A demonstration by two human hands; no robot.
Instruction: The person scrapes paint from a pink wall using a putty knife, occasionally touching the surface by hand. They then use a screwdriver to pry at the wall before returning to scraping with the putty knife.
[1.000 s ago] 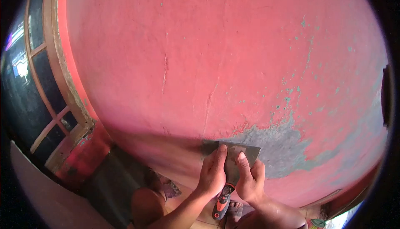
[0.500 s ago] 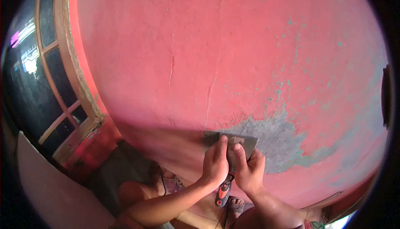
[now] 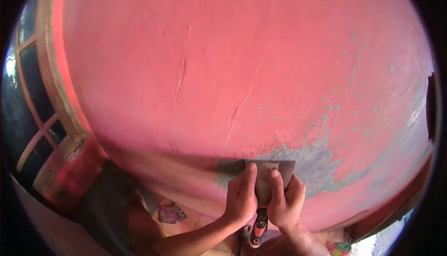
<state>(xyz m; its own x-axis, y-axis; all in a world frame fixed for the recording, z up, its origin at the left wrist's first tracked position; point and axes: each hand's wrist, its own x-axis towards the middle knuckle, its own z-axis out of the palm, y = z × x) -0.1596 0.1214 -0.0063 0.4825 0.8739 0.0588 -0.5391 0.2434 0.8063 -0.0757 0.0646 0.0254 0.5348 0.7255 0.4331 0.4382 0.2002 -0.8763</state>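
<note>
Both hands grip a broad-bladed scraper, its wide edge against the wall over the grey bare patch [image 3: 307,165]. The flat metal blade [image 3: 264,188] points up, and its black and red handle [image 3: 260,230] hangs below, between my wrists. My left hand [image 3: 242,198] clasps the blade's left side, thumb laid flat on its face. On the other side, my right hand [image 3: 286,202] holds the blade with its thumb pressed on the face and fingers curled behind. The fingers behind the blade are partly hidden.
A red painted wall [image 3: 209,70] with cracks and flaking spots fills most of the view. At left is a wood-framed window [image 3: 44,128]. A crumpled cloth [image 3: 171,212] lies on the tiled floor below; a green and red object [image 3: 342,247] is at bottom right.
The view has shifted, so the window sits farther left and the wall patch lower. The scraper has turned slightly, its top edge now closer to level. Both hands keep their hold.
</note>
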